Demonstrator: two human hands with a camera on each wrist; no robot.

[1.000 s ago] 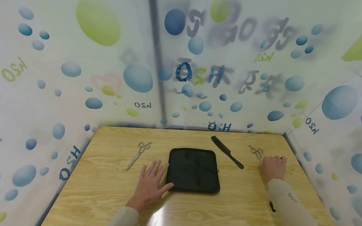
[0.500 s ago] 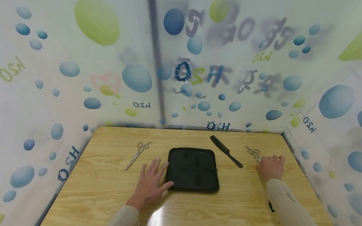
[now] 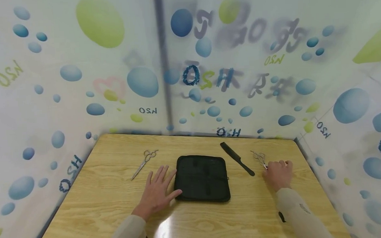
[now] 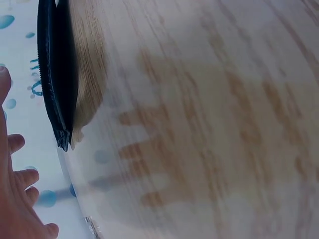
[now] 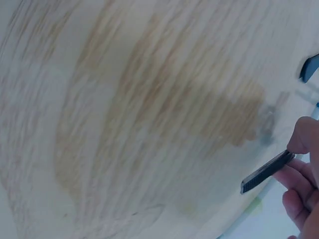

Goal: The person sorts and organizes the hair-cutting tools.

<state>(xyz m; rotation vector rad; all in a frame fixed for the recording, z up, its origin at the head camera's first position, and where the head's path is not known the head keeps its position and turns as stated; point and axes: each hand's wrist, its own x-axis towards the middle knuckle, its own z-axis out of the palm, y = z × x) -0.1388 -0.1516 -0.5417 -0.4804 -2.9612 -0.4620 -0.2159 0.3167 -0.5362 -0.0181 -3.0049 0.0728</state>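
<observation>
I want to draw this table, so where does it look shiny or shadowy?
Head view: white glare on the table, below the left hand; left wrist view: a darker, hand-shaped patch amid pale shine; right wrist view: the table looks washed-out around a browner patch.

White walls close in on three sides of a wooden worktop (image 3: 85, 194), the back wall (image 3: 261, 124) running along its far edge. Blue spots (image 3: 142, 82) and green spots (image 3: 100, 21) of many sizes are scattered across them, with mirrored lettering (image 3: 224, 77) in blue and green, a pale pink heart (image 3: 120, 83) and blurred grey characters (image 3: 257, 30). A dark vertical band (image 3: 162, 63) divides the back wall. The worktop is light yellow with wavy grain and rounded far corners; a bright reflection (image 3: 163, 232) shines near the bottom of the head view.
</observation>
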